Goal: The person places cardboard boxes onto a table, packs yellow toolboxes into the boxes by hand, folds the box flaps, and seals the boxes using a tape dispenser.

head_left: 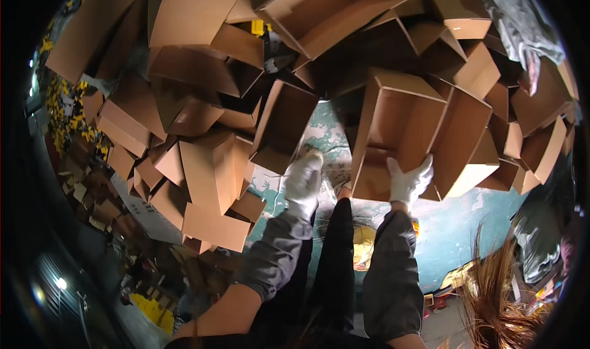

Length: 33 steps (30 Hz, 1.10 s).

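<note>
Handling open carton [390, 117], frame ctr-right; R hand [410, 180] spread at edge; L hand [305, 180], grip unclear; lifting prob. needs both.

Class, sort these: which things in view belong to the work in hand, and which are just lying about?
In hand:
- right gloved hand, touching an open box
- left gloved hand, beside another box

Apparently lying about:
- grey plastic, upper right
- yellow clutter, far left
</note>
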{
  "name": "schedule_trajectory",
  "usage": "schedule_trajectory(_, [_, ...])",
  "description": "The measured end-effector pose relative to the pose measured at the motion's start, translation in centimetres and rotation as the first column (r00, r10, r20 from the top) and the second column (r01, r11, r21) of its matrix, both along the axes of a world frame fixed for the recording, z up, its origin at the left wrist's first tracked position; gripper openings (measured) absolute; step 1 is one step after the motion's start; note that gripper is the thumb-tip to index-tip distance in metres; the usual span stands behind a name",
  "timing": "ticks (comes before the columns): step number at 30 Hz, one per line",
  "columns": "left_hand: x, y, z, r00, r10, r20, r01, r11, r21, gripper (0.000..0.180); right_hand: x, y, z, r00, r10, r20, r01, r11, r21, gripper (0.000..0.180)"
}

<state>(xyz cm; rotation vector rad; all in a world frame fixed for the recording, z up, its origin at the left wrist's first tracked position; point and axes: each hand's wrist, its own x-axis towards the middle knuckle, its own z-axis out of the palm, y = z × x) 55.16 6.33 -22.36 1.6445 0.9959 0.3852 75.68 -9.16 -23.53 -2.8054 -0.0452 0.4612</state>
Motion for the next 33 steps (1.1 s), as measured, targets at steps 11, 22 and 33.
schedule_trajectory(11, [-12.8,6.7,-20.1,0.570,-0.283,-0.772,0.283,0.949,-0.139,0.059,3.5,-7.9,-7.2,0.862,-0.167,-0.478,0.236,0.968,0.089,0.035])
schedule_trajectory(22, [-4.2,-6.3,1.7,0.857,-0.163,-0.489,0.330,0.902,0.278,0.051,0.4,-12.1,1.2,0.933,-0.127,-0.336,0.140,0.990,0.017,0.036])
schedule_trajectory(33, [8.1,7.3,2.5,0.983,0.128,-0.128,-0.147,0.978,-0.147,0.037,5.9,-14.6,-6.3,0.972,-0.085,-0.218,0.093,0.995,0.026,0.060])
